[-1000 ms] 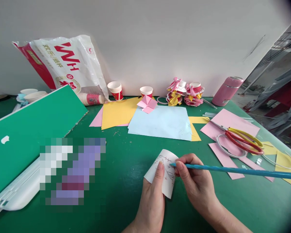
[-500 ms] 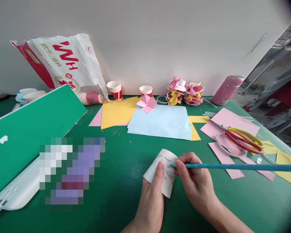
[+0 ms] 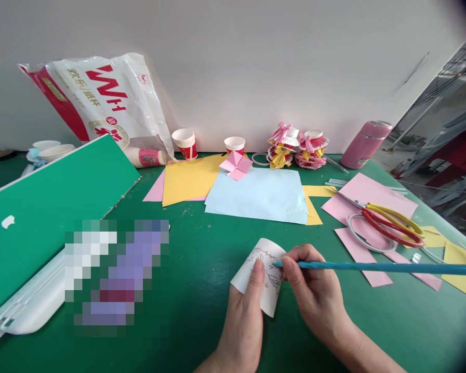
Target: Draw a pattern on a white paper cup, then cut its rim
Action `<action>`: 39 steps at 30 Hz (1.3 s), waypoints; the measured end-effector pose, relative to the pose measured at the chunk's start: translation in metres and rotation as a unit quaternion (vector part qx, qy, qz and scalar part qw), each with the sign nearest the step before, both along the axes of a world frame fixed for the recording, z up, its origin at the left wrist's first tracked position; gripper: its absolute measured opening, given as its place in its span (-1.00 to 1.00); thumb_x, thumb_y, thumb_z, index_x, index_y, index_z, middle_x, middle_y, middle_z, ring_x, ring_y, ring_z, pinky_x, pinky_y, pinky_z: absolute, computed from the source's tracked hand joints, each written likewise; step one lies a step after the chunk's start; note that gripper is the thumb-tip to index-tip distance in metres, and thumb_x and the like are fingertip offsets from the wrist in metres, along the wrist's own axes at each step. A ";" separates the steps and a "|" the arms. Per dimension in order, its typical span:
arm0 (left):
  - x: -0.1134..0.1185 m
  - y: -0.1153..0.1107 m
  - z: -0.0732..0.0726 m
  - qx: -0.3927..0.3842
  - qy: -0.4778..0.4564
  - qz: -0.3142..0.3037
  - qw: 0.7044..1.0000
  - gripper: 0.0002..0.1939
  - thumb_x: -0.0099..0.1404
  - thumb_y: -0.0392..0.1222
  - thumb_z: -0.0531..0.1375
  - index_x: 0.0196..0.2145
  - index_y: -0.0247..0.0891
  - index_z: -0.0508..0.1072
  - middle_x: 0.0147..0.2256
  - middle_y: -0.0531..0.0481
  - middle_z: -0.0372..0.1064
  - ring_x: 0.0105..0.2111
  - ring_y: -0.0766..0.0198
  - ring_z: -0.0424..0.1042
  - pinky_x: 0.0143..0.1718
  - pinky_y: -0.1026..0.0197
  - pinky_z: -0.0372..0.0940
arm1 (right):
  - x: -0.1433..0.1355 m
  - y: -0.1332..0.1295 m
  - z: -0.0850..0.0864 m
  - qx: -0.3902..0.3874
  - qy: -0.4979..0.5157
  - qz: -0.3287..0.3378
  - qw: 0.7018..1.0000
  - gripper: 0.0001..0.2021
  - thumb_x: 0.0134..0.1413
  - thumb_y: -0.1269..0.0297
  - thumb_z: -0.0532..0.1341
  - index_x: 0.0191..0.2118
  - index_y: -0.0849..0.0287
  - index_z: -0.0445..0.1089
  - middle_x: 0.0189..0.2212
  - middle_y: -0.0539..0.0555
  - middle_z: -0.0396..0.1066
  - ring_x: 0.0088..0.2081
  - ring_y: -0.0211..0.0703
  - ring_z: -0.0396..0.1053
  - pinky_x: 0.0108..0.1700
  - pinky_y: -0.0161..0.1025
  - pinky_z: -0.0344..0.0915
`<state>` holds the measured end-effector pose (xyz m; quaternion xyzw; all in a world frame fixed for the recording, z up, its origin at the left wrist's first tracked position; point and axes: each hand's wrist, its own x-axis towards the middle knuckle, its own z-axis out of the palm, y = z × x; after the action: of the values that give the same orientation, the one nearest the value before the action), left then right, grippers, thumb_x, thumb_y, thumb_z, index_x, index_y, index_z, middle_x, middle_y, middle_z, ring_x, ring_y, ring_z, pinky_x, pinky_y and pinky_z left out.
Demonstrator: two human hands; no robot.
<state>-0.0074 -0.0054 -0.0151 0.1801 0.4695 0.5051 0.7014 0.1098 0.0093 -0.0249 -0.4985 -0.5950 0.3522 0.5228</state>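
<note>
Against a pale wall [image 3: 217,62], a white-and-red bag [image 3: 134,88] is propped at left. Before a light-blue sheet [image 3: 256,199], a curved, drawn-on white paper [image 3: 271,298] is gripped in the left hand [image 3: 243,318] and met by the tip of a blue pen [image 3: 353,267] pinched in the right hand [image 3: 314,285].

"How does the paper [image 3: 271,287] look?"
"White, curved along its top edge; dark branch-like lines and small reddish marks cover it; it is held tilted, low in the frame, right of centre."
"And the pen [image 3: 373,267]?"
"Long, slim, blue; nearly level; its tip is at the paper's right side, its shaft reaching the frame's right edge."
</note>
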 end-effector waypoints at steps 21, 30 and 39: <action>-0.001 -0.001 0.000 0.038 0.103 -0.059 0.992 -0.51 0.18 0.07 0.10 -0.01 -0.25 0.31 -0.03 -0.16 0.34 -0.01 0.01 0.27 -0.04 0.09 0.18 | 0.000 -0.001 0.001 -0.005 0.005 -0.008 1.000 -0.90 0.15 0.25 0.10 -0.39 0.08 0.23 -0.56 -0.07 0.23 -0.53 -0.27 0.18 -0.53 -0.32 0.14; 0.000 -0.004 0.003 0.025 0.083 -0.014 0.996 -0.54 0.11 0.01 0.20 -0.07 -0.25 0.39 -0.08 -0.16 0.39 -0.03 -0.03 0.29 -0.09 0.12 0.20 | -0.001 -0.001 0.004 0.002 0.001 -0.009 1.000 -0.89 0.15 0.25 0.11 -0.39 0.10 0.23 -0.57 -0.06 0.23 -0.54 -0.27 0.17 -0.54 -0.33 0.14; 0.003 -0.002 0.015 0.007 0.133 -0.023 0.991 -0.48 0.11 0.06 0.17 -0.04 -0.32 0.37 -0.05 -0.21 0.37 -0.01 -0.01 0.27 -0.02 0.09 0.15 | -0.002 0.001 0.006 0.013 -0.012 -0.015 1.000 -0.88 0.14 0.26 0.11 -0.41 0.10 0.23 -0.57 -0.06 0.24 -0.54 -0.28 0.19 -0.53 -0.34 0.16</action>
<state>-0.0041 -0.0072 -0.0004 0.2614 0.5507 0.4640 0.6428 0.1082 0.0102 -0.0194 -0.5048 -0.5984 0.3304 0.5272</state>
